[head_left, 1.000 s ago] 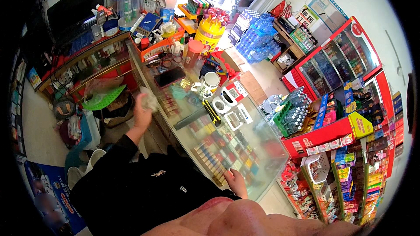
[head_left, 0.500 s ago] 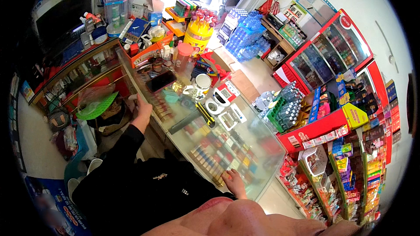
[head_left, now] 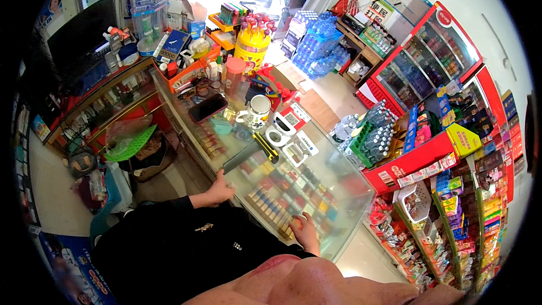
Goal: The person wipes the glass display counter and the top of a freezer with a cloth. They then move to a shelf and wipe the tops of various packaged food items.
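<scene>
Glass-topped table carries both hands. Left hand sits at the near-left edge, fingers curled loosely on the rim, clamped on nothing; whether they're fully together can't be told. Just beyond those fingers, touching or nearly so, lies a long dark tool w/ a yellow-black handle, slanting up-right across the glass. Right hand rests flat on the near-right edge, fingers slightly apart, empty, well apart from the tool. Further out: white tape roll, patterned mug, dark phone, then a yellow tub of lollipops. Red drinks fridge stands far right.
</scene>
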`<state>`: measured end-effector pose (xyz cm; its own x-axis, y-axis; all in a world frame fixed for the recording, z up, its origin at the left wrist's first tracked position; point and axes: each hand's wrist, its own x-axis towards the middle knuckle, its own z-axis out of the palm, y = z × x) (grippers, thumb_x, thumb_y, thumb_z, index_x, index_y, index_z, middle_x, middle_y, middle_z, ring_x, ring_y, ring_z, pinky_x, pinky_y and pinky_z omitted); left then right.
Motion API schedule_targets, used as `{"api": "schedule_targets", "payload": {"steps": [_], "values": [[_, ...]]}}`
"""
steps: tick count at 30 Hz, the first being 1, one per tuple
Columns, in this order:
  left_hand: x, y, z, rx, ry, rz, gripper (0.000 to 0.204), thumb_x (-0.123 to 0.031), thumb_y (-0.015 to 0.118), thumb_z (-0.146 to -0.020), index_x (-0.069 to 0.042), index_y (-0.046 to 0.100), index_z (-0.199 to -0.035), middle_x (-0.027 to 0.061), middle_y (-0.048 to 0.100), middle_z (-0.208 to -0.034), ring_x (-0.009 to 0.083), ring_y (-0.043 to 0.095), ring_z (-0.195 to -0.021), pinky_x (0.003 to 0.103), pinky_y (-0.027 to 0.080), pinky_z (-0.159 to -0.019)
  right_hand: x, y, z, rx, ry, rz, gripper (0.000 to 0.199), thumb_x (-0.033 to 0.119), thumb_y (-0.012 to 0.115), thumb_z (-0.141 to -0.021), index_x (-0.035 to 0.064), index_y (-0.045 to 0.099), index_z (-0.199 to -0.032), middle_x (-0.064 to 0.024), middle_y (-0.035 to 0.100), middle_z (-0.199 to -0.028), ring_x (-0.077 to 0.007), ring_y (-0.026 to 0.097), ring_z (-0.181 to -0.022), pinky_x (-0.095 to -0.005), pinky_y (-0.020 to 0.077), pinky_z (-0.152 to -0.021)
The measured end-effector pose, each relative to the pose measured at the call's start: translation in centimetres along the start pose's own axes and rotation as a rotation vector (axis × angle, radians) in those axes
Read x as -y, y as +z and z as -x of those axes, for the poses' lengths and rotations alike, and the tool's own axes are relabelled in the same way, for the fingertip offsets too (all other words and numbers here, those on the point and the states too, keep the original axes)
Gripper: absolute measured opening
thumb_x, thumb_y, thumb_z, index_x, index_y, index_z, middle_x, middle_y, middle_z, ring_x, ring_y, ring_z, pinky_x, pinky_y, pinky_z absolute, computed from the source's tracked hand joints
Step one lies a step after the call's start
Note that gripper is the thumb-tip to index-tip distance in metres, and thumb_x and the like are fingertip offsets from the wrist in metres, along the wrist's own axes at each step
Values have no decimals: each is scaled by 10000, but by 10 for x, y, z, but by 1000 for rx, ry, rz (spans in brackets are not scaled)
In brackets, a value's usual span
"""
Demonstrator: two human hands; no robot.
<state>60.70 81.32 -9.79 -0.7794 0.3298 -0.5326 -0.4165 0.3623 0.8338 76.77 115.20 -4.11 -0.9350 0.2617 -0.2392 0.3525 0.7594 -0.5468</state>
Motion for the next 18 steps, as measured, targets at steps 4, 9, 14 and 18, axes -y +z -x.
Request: {"api": "schedule_targets", "payload": {"steps": [4, 9, 14, 18], "values": [[-35, -8, 35, -84, -35, 271, 861, -105, 650, -857, -62, 77, -1498, 191, 602, -1051, 233, 626, -763, 358, 525, -613, 8, -4, -1, 10, 6, 50, 449, 368, 696, -876, 92, 662, -1228, -164, 442, -1470, -378, 548, -1218, -443, 478, -977], [-77, -33, 46, -190, 150, 382, 642, -101, 652, -857, -57, 273, -1373, 155, 603, -1019, 197, 598, -711, 334, 506, -560, -9, 2, -6, -16, -2, 2, 417, 312, 684, -888, 78, 652, -1231, -169, 451, -1459, -345, 645, -1065, -412, 527, -886], [-103, -63, 41, -238, 257, 156, 632, -242, 652, -884, -73, 308, -1387, 172, 556, -1165, 254, 606, -920, 375, 523, -681, -8, 1, -6, -18, 27, -91, 380, 301, 692, -884, 100, 661, -1205, -115, 411, -1505, -326, 647, -1042, -436, 531, -861], [-79, -64, 26, -603, 688, -654, 587, -382, 664, -891, -124, 421, -1359, 200, 431, -1356, 370, 399, -1300, 523, 323, -1050, 1, -4, -4, -10, 69, -129, 357, 296, 696, -880, 115, 667, -1186, -87, 402, -1520, -309, 654, -1024, -437, 536, -838]]}}
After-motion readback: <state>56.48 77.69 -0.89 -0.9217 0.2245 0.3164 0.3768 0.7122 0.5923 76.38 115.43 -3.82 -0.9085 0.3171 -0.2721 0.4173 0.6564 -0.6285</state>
